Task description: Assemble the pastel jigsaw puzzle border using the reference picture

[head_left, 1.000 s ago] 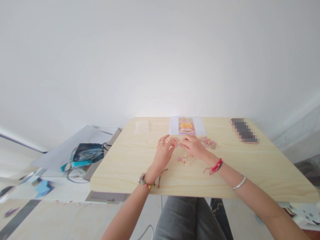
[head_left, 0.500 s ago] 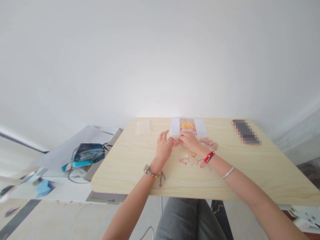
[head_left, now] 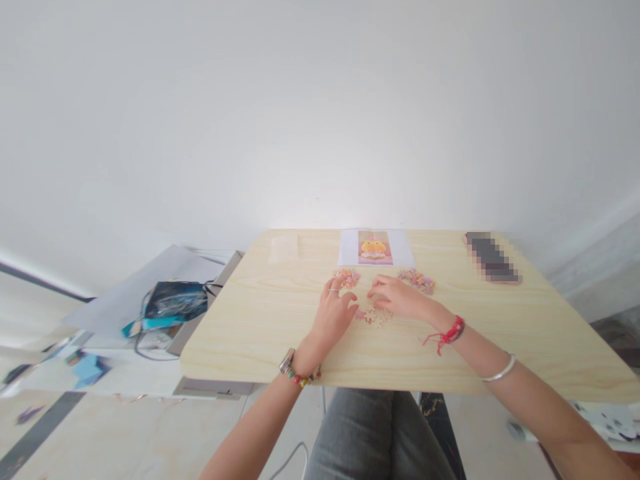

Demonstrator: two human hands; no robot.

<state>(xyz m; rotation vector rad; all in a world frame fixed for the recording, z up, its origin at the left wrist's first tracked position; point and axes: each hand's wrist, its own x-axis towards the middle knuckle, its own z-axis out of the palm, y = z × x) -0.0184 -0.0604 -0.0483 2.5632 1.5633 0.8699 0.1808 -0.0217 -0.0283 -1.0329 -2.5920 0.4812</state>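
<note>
On the wooden table lie three small groups of jigsaw puzzle pieces. My left hand (head_left: 334,312) is beside the near group (head_left: 376,319), its fingers apart and bent, its fingertips close to the left pile (head_left: 349,277). Nothing shows in its grasp. My right hand (head_left: 400,297) hovers at the upper right of the near group, fingers loosely curved and slightly apart, with no piece visible in them. Beyond its knuckles sits the right pile (head_left: 419,281). A printed picture of a yellow figure on a pink background (head_left: 375,248) lies behind the piles.
A phone, blurred out (head_left: 493,257), rests at the table's (head_left: 250,320) back right. Toward the back left is a clear flat piece (head_left: 284,249). Left of the table, a lower surface holds a dark bag (head_left: 177,301) with cords. A white wall (head_left: 320,120) stands behind.
Both hands have drawn back from the left pile toward me. The right hand has moved right, near the closer pieces, uncovering the printed picture. The hands are farther apart.
</note>
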